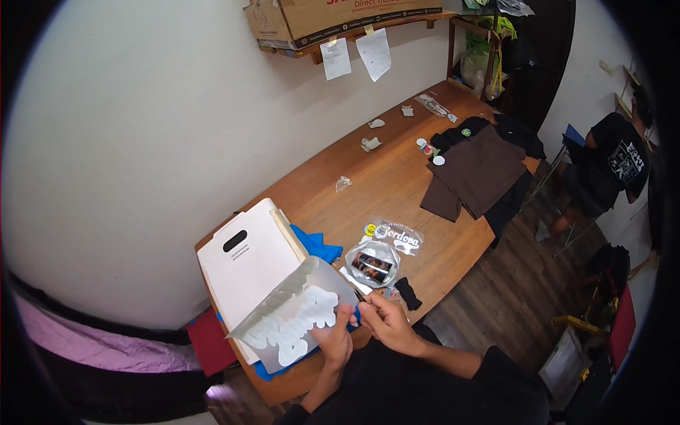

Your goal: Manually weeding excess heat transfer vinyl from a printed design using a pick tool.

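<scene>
My left hand [338, 338] pinches the right edge of a translucent film sheet [273, 297] with white lettering-like shapes on it. The sheet curls up over a white board [248, 248] with a dark oval slot. Close beside it my right hand [388, 324] is closed at the sheet's right corner. Something thin and dark pokes out past its fingers, and a bit of blue shows between the hands; I cannot tell what it grips. Blue cloth [316, 244] sticks out from under the board.
Beyond my hands stand a clear plastic container [373, 263], printed film [404, 239] and a small black cloth [408, 292]. Film scraps [371, 144] lie along the wall side. Folded brown cloth [482, 170] rests at the far right. A person [616, 152] sits at right.
</scene>
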A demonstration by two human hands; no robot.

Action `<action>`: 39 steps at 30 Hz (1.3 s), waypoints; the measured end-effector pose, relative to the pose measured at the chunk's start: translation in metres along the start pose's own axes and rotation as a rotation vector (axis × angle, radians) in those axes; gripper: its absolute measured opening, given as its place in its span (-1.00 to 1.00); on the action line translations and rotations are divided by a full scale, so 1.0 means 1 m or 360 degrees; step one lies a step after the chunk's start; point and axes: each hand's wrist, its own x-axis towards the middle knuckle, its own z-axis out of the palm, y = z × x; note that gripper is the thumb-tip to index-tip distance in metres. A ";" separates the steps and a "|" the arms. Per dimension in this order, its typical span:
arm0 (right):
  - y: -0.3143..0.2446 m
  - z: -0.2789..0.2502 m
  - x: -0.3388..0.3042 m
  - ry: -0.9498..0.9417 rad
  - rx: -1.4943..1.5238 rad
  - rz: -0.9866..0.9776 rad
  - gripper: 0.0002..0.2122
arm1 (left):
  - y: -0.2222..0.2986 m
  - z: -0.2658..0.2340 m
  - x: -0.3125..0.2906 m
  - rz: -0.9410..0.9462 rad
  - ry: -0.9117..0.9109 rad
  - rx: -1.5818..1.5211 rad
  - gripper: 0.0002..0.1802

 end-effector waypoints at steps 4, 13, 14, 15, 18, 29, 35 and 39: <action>-0.002 -0.001 0.000 0.0000 -0.0006 0.0009 -0.85 | -0.003 -0.005 0.001 0.0006 -0.0044 -0.0009 -0.61; -0.003 -0.001 0.000 0.0000 -0.0003 -0.0024 -0.85 | -0.001 -0.005 0.001 -0.0021 -0.0055 0.0029 -0.61; -0.003 0.000 0.000 0.0002 -0.0014 -0.0020 -0.85 | 0.000 -0.005 0.001 -0.0036 -0.0045 0.0050 -0.62; -0.003 0.000 0.001 0.0003 -0.0025 -0.0017 -0.85 | 0.000 -0.005 0.002 -0.0035 -0.0043 0.0050 -0.62; -0.001 0.000 0.001 0.0022 0.0001 -0.0018 -0.85 | 0.001 -0.001 0.002 -0.0034 -0.0046 0.0039 -0.62; -0.010 -0.003 0.004 0.0024 0.0080 -0.0046 -0.82 | -0.002 -0.006 0.002 -0.0038 -0.0036 0.0082 -0.61; 0.001 -0.006 0.000 0.0018 -0.0087 -0.0097 -0.86 | 0.004 0.008 0.002 -0.0054 0.0124 0.0002 -0.70; 0.002 -0.006 0.000 0.0018 -0.0138 -0.0120 -0.86 | 0.004 0.010 0.002 -0.0080 0.0172 0.0017 -0.70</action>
